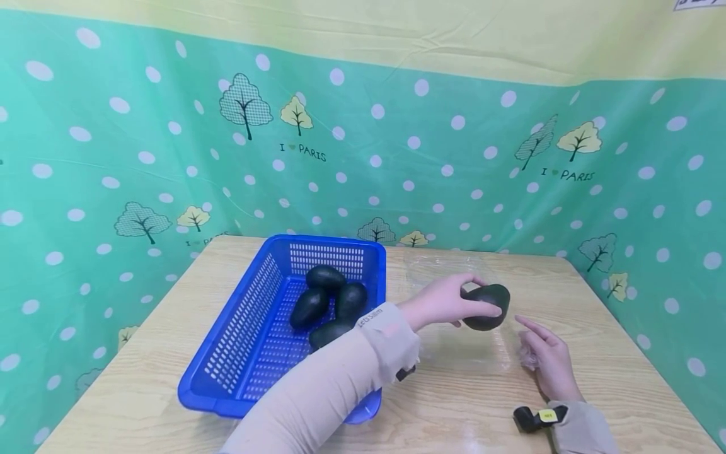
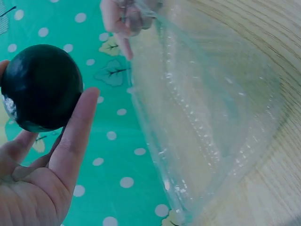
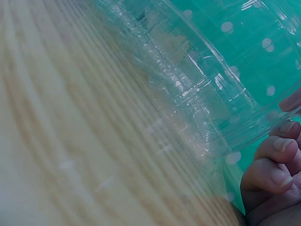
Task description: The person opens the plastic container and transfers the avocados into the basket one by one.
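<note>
basket: blue plastic basket (image 1: 238,340) sits on the left half of the wooden table (image 1: 612,378), slotted walls, long side running away from the person.
basket contents: four dark avocados (image 1: 329,302) bunched together near its far right part, touching one another; one is partly hidden behind the left sleeve.
left arm: beige sleeve (image 1: 340,372) crosses over the basket's near right corner, reaching right.
left hand: left hand (image 1: 445,301) grips one dark avocado (image 1: 488,307), fingers curled over its top and thumb under it, held above the table, right of the basket and apart from it. In the left wrist view the same avocado (image 2: 41,87) sits between the fingertips.
bag: clear plastic bag (image 1: 454,315) lies flat on the table under and around the held avocado, hard to make out from above; in the left wrist view it (image 2: 207,117) is lifted at one edge into a wide see-through sheet.
right hand: right hand (image 1: 547,356) rests on the table right of the avocado, index finger stretched out, the other fingers curled and pinching the bag's edge; the right wrist view shows curled fingers (image 3: 270,165) against the plastic.
backdrop: green dotted cloth (image 1: 113,157) with trees and "I PARIS" print hangs behind and at both sides of the table.
</note>
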A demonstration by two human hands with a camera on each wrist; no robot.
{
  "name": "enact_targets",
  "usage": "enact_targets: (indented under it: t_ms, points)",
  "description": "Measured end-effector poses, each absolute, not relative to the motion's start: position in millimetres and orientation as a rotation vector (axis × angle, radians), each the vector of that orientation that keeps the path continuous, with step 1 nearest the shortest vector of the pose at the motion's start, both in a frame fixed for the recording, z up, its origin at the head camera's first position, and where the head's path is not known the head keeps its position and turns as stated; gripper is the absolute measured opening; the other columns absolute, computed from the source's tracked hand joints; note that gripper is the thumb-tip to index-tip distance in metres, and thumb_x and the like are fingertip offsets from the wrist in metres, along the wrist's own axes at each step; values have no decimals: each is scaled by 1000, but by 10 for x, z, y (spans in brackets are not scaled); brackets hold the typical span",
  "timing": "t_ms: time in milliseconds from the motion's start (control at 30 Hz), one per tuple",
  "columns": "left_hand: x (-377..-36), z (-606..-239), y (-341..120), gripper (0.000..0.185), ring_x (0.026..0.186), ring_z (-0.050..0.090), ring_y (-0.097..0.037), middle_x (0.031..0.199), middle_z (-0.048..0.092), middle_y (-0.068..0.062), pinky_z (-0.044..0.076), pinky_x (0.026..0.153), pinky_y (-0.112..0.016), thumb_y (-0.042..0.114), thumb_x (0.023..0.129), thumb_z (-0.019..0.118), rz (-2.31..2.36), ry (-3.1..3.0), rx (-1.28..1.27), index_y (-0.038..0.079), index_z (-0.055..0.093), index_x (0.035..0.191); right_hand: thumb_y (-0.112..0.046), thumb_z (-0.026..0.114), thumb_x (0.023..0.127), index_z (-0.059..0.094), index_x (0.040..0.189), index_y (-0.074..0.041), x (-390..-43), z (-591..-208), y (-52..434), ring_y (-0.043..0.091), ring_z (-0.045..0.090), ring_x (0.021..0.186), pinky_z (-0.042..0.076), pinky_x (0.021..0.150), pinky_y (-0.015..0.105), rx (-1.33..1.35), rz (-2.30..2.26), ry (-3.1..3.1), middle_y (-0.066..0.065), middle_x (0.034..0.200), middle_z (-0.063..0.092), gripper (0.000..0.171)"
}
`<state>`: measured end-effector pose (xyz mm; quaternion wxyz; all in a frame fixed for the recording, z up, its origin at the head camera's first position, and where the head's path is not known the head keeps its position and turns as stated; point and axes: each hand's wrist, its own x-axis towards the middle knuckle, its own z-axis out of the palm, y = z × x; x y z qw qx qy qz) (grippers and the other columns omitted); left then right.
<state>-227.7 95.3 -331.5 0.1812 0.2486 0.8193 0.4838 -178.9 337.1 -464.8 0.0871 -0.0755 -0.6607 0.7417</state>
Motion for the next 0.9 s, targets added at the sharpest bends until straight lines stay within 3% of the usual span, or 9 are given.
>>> enact_targets:
  t_ms: [667,900]
  points:
    - [-2320,-3178,813,42,77,70,-14,97,66,-2,61,67,-40,21,90,72,1895,1866,677,20,60,130,-5,55,98,72,107,-32,-1788,-4661,3373,1,44,48,36,43,17,-205,2227,-1956,-11,58,49,34]
    - [-2325,-3101,738,38,82,72,-20,105,67,-5,61,71,-43,20,92,67,1997,1756,645,18,60,129,-5,54,99,72,108,-34,-1784,-4648,3377,0,45,48,37,44,17,-196,2229,-1972,-11,58,50,35]
